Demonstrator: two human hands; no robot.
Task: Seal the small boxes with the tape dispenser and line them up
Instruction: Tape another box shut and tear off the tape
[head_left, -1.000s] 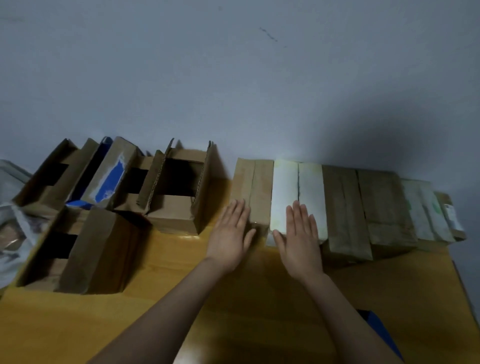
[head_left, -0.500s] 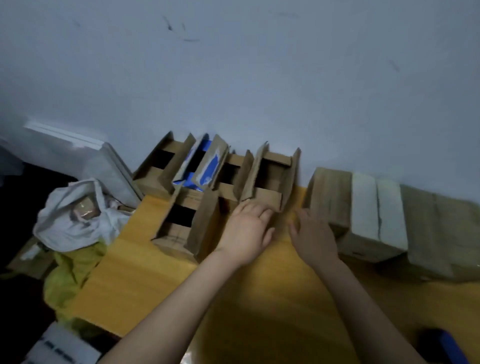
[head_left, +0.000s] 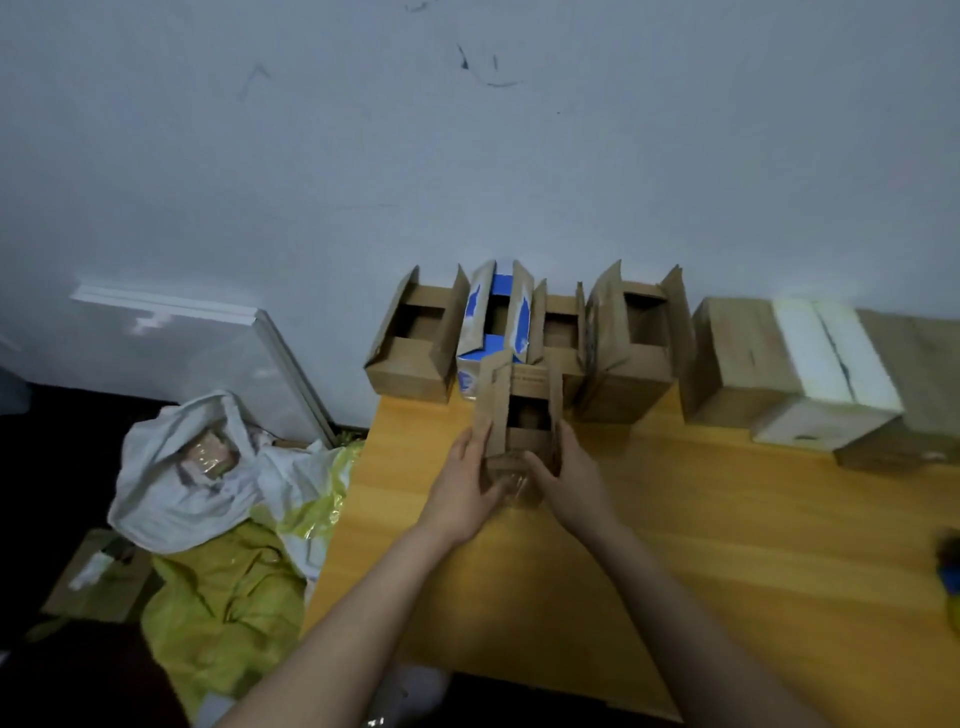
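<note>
Left hand (head_left: 462, 493) and right hand (head_left: 571, 483), earlier flat, now in a grip round the open box (head_left: 525, 415)

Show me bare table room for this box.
Widest: the table right of the right hand, before the sealed boxes. A narrower strip lies left of the left hand. Crowded behind the held box: open boxes.
</note>
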